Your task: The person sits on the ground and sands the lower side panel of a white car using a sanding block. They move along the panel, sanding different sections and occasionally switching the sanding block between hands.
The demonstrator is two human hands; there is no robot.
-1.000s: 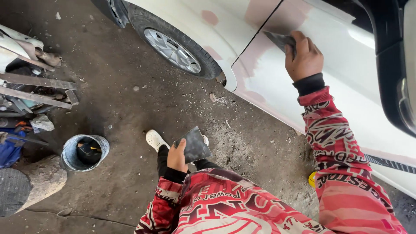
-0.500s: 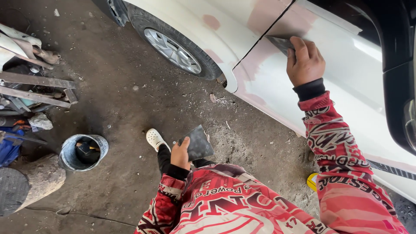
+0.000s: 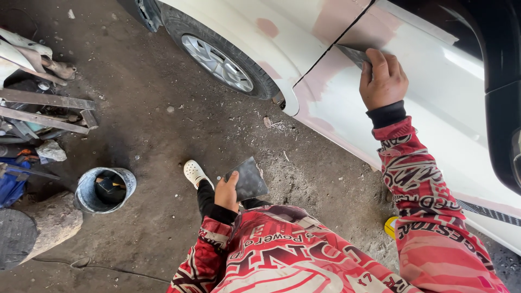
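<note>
against car door [image 3: 434, 103], right hand [image 3: 383, 81] pressing spreader [image 3: 351, 54], left hand [image 3: 227, 192] holding board [image 3: 249, 179]

You are showing two hands — right hand [image 3: 383, 81], left hand [image 3: 227, 191] — each holding one grey sanding sheet: two sheets [image 3: 250, 179]. You are also working beside one white car [image 3: 434, 103], one wheel [image 3: 217, 62], one metal bucket [image 3: 104, 190], one white shoe [image 3: 194, 172].

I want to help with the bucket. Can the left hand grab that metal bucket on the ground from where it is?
Probably not. The left hand already holds a dark flat board, and the metal bucket stands apart from it across bare ground. Nothing blocks the way, though.
</note>
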